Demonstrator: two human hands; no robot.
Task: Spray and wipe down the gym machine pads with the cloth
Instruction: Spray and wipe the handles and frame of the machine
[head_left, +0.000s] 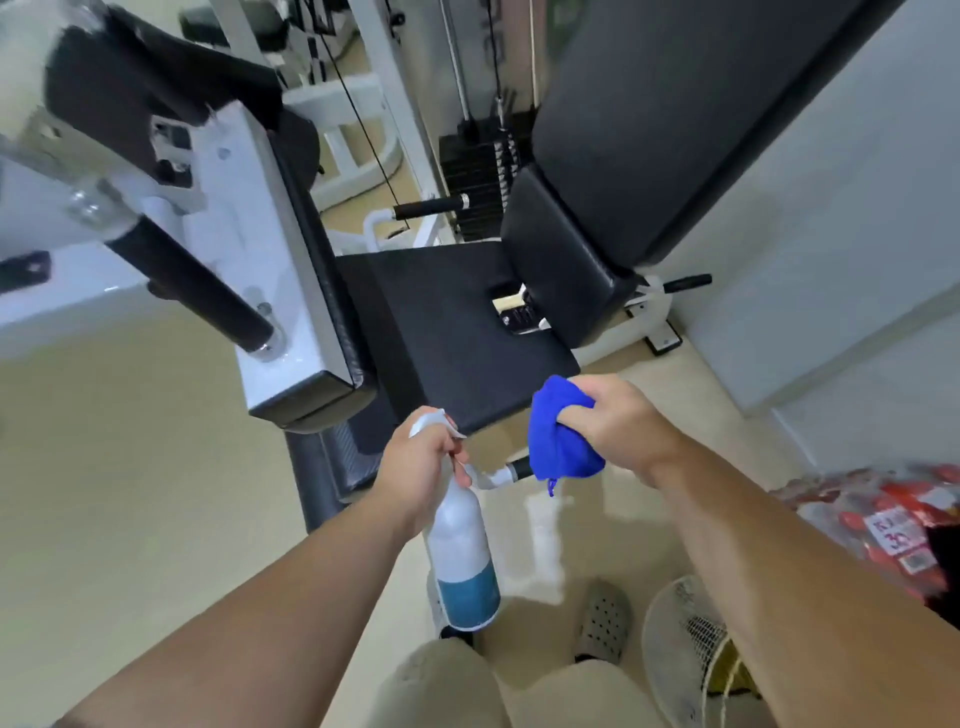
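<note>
**Bottle and cloth ready at the seat**

Beige floor (130, 441) runs under a white-framed gym machine, whose black seat (457, 332) lies flat ahead of the person. Behind the seat rises the tall back pad (675, 130), with a smaller pad (566, 260) at its foot. Left of the seat, a side pad (322, 249) stands on a white arm.

At the seat's near edge the left hand (421, 462) wraps round the neck of the bottle (460, 551), nozzle aimed at the seat. Right of that, the right hand (618, 426) clutches the bunched blue cloth (561, 431) over the seat's near corner. Whether the cloth touches the seat I cannot tell.

The bottle looks like light, rigid, smooth plastic, so the neck hold with a finger free for the trigger suits it. The cloth is soft and limp, and would likely wipe better spread flat under the palm. The pads look like vinyl and are probably slick once wet.
</note>
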